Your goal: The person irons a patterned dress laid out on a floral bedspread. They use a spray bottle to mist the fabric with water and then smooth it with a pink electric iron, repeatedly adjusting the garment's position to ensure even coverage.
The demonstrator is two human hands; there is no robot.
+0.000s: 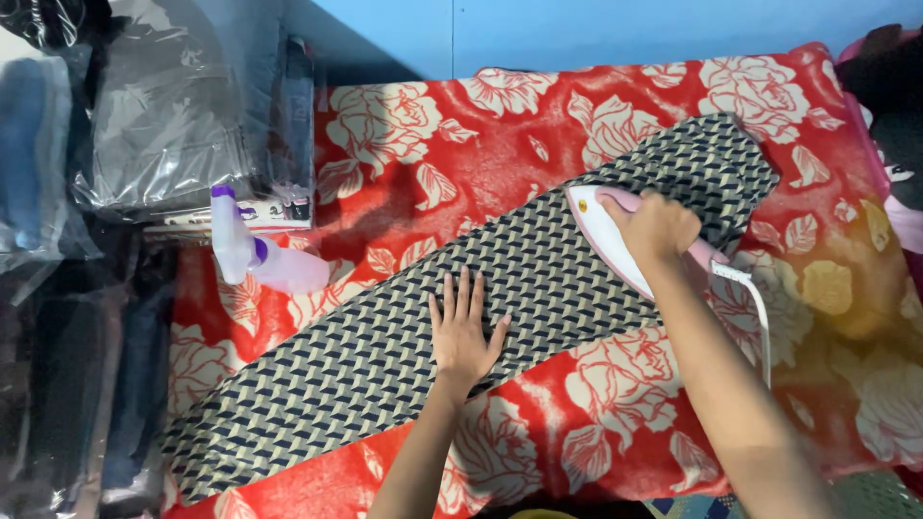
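Gripping the pink iron (pixel 615 240) in my right hand (pixel 659 226), my flat, open left hand (pixel 463 332) on the patterned cloth (pixel 461 317) could get burned if it slides close.

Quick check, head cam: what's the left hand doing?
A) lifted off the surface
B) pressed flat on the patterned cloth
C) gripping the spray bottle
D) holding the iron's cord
B: the left hand lies palm down with fingers spread on the patterned cloth, apart from the spray bottle, while the right hand grips the handle of the iron.
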